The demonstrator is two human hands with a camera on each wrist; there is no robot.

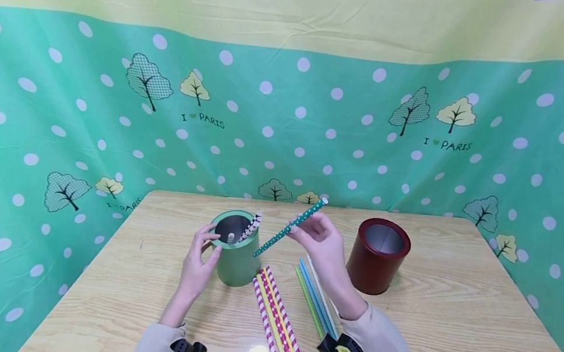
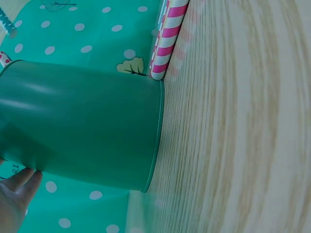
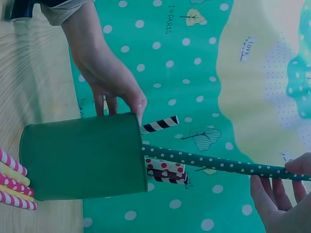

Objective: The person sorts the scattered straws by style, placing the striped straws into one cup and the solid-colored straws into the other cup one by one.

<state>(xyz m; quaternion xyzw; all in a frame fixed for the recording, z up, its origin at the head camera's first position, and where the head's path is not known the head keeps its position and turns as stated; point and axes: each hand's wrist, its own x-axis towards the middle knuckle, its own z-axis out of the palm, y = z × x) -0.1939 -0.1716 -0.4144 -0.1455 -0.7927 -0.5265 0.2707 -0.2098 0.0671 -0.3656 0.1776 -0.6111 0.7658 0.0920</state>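
Observation:
My right hand [image 1: 323,245] pinches a teal paper straw with white dots [image 1: 290,227] near its upper end. The straw slants down to the left, and its lower end is by the rim of a green can [image 1: 239,265]. My left hand [image 1: 199,263] holds that can at its left side, fingers and thumb at the rim. Inside the can stand several straws, among them a black-and-white striped straw [image 3: 160,124] and a red-dotted white straw [image 3: 166,165]. The left wrist view shows the can's side and the left fingertips [image 2: 31,183] against it.
Several pink-striped, yellow and pink-dotted straws [image 1: 274,322] lie in front of the green can. Beside them are green, blue and white straws [image 1: 317,298], partly under the right forearm. A dark red can [image 1: 377,258] stands at the right on the wooden table [image 1: 455,315]. A dotted curtain hangs behind.

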